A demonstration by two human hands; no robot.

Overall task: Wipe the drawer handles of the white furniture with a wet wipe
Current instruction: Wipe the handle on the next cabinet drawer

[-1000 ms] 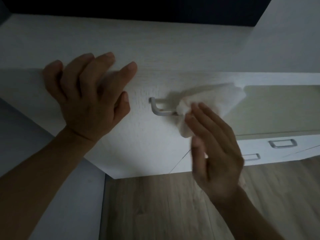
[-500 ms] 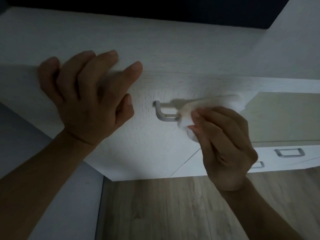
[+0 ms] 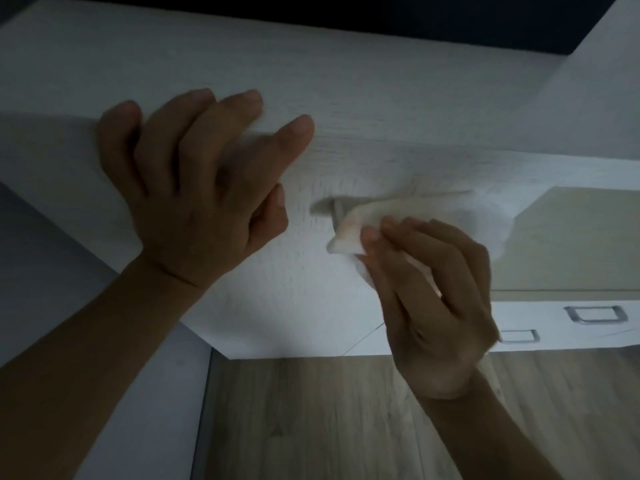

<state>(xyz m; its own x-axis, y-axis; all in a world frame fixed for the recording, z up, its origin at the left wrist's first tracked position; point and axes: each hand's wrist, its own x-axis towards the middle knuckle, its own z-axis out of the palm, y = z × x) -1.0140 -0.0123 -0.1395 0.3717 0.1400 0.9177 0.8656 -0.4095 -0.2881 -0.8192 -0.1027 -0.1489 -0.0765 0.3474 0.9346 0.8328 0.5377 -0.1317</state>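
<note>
- the right hand point(image 3: 440, 306) pinches a thin, soft white wet wipe point(image 3: 360, 230) between the thumb and the fingers.
- the wet wipe is wrapped over the short grey metal drawer handle point(image 3: 337, 209) on the top drawer front. only the left end of the drawer handle shows.
- the left hand point(image 3: 194, 188) rests on the top edge of the big white furniture point(image 3: 346, 81). its fingers are spread and a little bent, and it holds nothing.
- the wet wipe looks light, floppy and a bit slippery. it will likely bunch up or slide off the bar.
- a good way to hold it is in a thick fold, with fingers on both sides of the bar.
- the drawer handle looks hard and fixed tight, so it can take a firm rub.
- two more grey metal lower handles point(image 3: 595, 315) wait on the drawers to the right, above the pale wooden floor point(image 3: 346, 420).
- the room is dim, so the wet wipe may reach further along the bar than it seems.
</note>
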